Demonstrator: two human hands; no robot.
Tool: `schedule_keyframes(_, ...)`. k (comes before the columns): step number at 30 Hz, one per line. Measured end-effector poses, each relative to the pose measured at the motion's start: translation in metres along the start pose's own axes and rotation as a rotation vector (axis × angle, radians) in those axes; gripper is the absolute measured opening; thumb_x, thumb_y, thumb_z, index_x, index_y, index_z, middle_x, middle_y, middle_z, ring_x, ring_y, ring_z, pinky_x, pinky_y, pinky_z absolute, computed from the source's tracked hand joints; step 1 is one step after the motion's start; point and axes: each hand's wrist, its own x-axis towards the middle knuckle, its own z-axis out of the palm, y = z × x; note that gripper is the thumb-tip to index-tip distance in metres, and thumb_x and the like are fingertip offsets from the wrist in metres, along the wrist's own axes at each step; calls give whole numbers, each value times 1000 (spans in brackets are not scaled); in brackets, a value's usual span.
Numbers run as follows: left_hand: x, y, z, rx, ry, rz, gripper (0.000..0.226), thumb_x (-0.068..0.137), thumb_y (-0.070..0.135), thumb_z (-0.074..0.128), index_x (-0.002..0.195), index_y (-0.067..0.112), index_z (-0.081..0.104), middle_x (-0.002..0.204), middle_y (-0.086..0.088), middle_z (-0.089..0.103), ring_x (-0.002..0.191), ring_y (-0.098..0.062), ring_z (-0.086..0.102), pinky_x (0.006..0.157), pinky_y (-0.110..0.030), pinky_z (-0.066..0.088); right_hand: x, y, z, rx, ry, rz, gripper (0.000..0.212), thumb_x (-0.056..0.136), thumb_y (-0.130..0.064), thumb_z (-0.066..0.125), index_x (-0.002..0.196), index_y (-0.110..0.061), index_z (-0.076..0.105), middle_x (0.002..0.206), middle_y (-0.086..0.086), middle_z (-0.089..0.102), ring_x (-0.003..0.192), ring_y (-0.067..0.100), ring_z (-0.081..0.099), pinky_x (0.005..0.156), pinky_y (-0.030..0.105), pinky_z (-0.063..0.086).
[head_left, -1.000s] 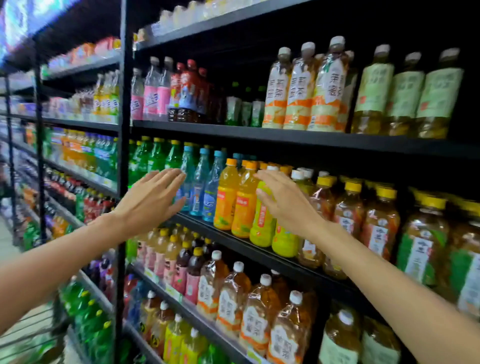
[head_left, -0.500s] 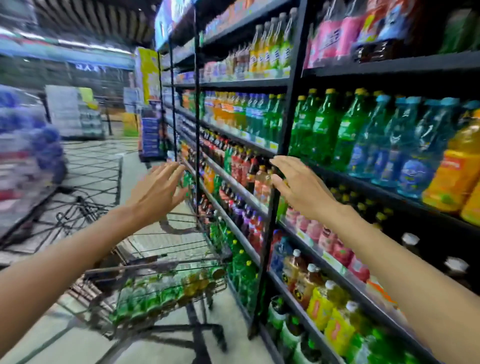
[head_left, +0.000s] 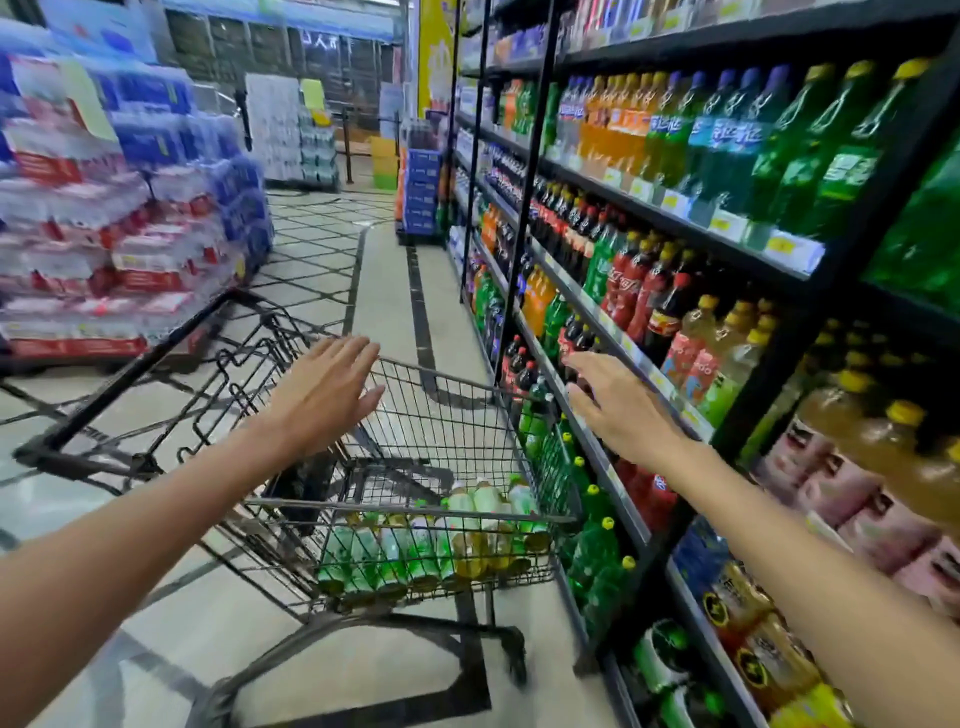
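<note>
Between the drinks shelving (head_left: 675, 224) on the right and the stacked water packs (head_left: 104, 234) on the left, a wire shopping cart (head_left: 363, 505) stands on the tiled floor (head_left: 322, 260) of a shop aisle. Its right side is just beside the lower shelves. Bottles (head_left: 426, 551) with green and amber contents lie on their sides in the bottom of the basket, packed close together, and a few pale ones rest on top towards the right.

Both bare arms reach forward over the cart. The left hand (head_left: 324, 392) is palm down above the far left part of the basket. Its fingers (head_left: 358, 353) are straight and close together with the thumb out to the side, and it holds nothing. Whether it touches the wire rim cannot be told. The right hand (head_left: 618, 410) is also palm down, above the cart's far right corner and in front of a shelf edge. Its fingers (head_left: 582, 364) are straight and slightly spread, and they grip nothing.

Cola bottles (head_left: 631, 291) with red caps stand on the shelf just beyond the right hand. Green soda bottles (head_left: 810, 156) and orange ones fill the shelf above. Amber tea bottles (head_left: 727, 364) with yellow caps stand further right on the cola shelf. A stack of blue crates (head_left: 422, 192) stands at the far end of the shelving.
</note>
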Motion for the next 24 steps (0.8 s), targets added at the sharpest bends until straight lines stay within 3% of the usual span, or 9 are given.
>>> schedule_keyframes(4, 28, -10, 58, -3, -117, -96, 60, 96, 41, 41, 141, 3, 37, 142, -17, 44, 130, -28, 45, 111, -42, 35, 52, 41, 62, 49, -116, 13, 41, 99, -19, 43, 137, -4, 42, 142, 11, 44, 135, 21, 33, 110, 25, 19)
schedule_keyframes(10, 55, -6, 156, -125, -243, -234, 52, 96, 32, 50, 136, 0, 44, 135, -19, 51, 120, -32, 54, 102, -42, 40, 110, 100, 155, 76, -314, 119, 43, 100, -23, 38, 140, -4, 38, 142, 11, 42, 134, 23, 33, 109, 29, 22)
schedule_keyframes(13, 66, -3, 210, -218, -343, -303, 52, 94, 34, 35, 129, -2, 48, 127, -20, 54, 115, -34, 55, 99, -41, 38, 132, 122, 201, 100, -428, 182, 45, 101, -23, 37, 143, -7, 32, 147, 10, 34, 137, 23, 27, 110, 30, 22)
schedule_keyframes(16, 72, -1, 271, -236, -429, -302, 50, 95, 33, 47, 132, -1, 47, 132, -19, 53, 118, -32, 53, 102, -40, 39, 151, 142, 249, 103, -491, 213, 41, 101, -20, 37, 140, -6, 34, 143, 12, 37, 133, 25, 30, 106, 29, 25)
schedule_keyframes(19, 72, 2, 332, -269, -522, -296, 45, 92, 30, 55, 125, -1, 53, 122, -19, 60, 108, -33, 59, 95, -42, 46, 164, 160, 297, 124, -509, 271, 42, 100, -19, 40, 139, -4, 37, 142, 13, 39, 135, 27, 31, 107, 28, 23)
schedule_keyframes(22, 72, 13, 382, -335, -667, -308, 48, 94, 36, 35, 127, 3, 49, 123, -15, 57, 108, -30, 56, 95, -41, 45, 172, 177, 340, 95, -589, 316, 40, 99, -17, 40, 135, 1, 41, 140, 18, 41, 132, 32, 35, 108, 35, 24)
schedule_keyframes(24, 68, 23, 414, -380, -771, -324, 48, 95, 35, 30, 130, 7, 44, 128, -13, 53, 114, -29, 52, 98, -40, 41, 172, 184, 370, 153, -685, 357, 39, 99, -13, 40, 135, 3, 39, 140, 18, 41, 133, 31, 34, 108, 30, 21)
